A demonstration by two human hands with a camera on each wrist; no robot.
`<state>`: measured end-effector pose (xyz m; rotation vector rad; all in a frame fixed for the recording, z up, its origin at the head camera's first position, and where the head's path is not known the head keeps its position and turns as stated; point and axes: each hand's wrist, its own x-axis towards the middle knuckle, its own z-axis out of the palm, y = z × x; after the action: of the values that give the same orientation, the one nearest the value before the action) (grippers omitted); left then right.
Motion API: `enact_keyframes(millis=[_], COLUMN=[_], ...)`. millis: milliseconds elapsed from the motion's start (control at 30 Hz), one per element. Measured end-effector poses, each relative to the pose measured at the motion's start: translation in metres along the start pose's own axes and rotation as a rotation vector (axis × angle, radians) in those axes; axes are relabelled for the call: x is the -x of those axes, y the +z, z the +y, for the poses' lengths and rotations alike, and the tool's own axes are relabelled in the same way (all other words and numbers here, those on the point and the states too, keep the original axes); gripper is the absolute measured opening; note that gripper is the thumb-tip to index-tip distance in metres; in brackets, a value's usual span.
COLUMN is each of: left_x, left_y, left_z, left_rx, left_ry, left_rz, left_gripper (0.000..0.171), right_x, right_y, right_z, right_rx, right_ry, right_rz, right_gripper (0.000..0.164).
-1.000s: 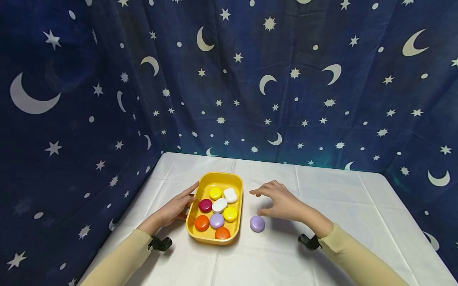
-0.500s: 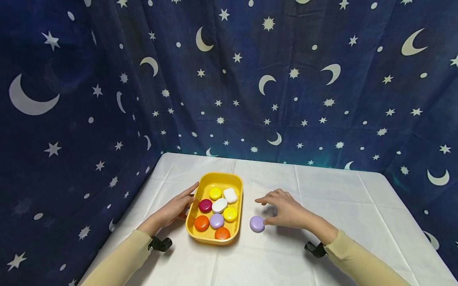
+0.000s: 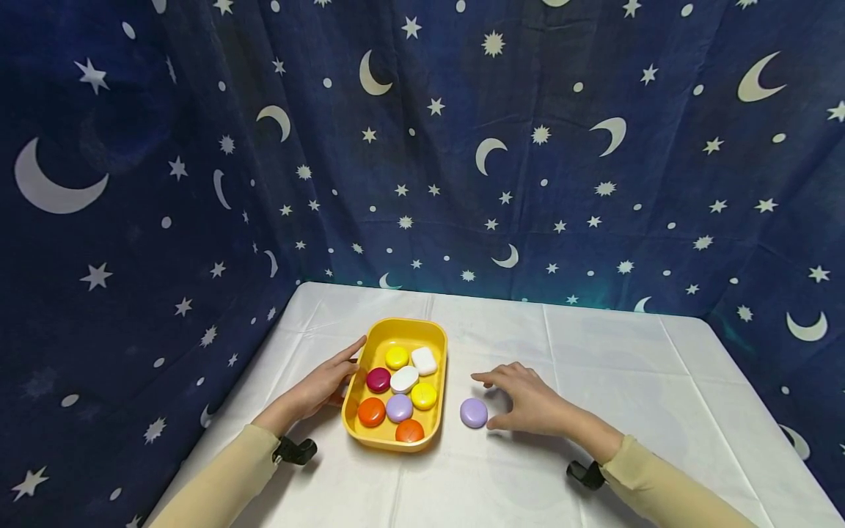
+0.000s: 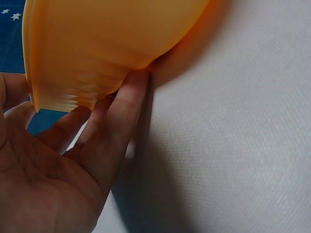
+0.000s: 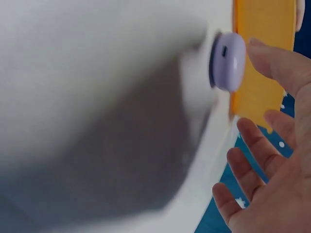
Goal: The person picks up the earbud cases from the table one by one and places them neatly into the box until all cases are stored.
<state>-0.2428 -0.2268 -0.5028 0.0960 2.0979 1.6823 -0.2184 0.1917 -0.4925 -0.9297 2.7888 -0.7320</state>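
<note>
My left hand (image 3: 315, 387) rests its fingers against the left outer wall of a yellow tray (image 3: 345, 418). In the left wrist view, the fingertips (image 4: 133, 80) touch the tray's side low down and near the rim. Right of the tray, a lilac rounded disc (image 3: 474, 413) lies on the white cloth. Seen from the right wrist, this disc shows a small dark slot in its edge. Close beside it my right hand (image 3: 531, 403) is spread with nothing held, its thumb near the disc's right side and its fingers beyond the far side.
Inside the tray are several smooth pieces: orange ones (image 3: 372, 412), yellow ones (image 3: 424, 396), a dark red one (image 3: 378, 380), a lilac one (image 3: 399, 408) and white ones (image 3: 404, 379). Behind the white-covered table (image 3: 614, 381) hangs a dark blue star-and-moon curtain (image 3: 561, 205).
My right hand has moved right and slightly nearer, its thumb passing over to the lilac disc's right side. The disc, tray and left hand stay where they were.
</note>
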Motion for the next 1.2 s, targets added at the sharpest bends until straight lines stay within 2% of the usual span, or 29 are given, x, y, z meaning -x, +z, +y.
enact_keyframes(millis=[200, 533, 833, 1200], left_x=[0.001, 0.002, 0.002, 0.001], left_y=[0.0, 0.001, 0.0, 0.001], left_z=[0.0, 0.001, 0.0, 0.001], left_rx=[0.012, 0.008, -0.003, 0.01], left_ry=[-0.001, -0.005, -0.009, -0.006], left_rz=[0.006, 0.014, 0.03, 0.009], left_gripper=[0.063, 0.062, 0.062, 0.062], right_x=[0.002, 0.003, 0.0, -0.003], right_y=[0.013, 0.026, 0.032, 0.035], right_z=[-0.002, -0.004, -0.003, -0.004], right_rx=[-0.018, 0.013, 0.019, 0.019], right_ry=[0.021, 0.043, 0.063, 0.065], right_rz=[0.015, 0.084, 0.088, 0.076], right_gripper=[0.08, 0.071, 0.066, 0.062])
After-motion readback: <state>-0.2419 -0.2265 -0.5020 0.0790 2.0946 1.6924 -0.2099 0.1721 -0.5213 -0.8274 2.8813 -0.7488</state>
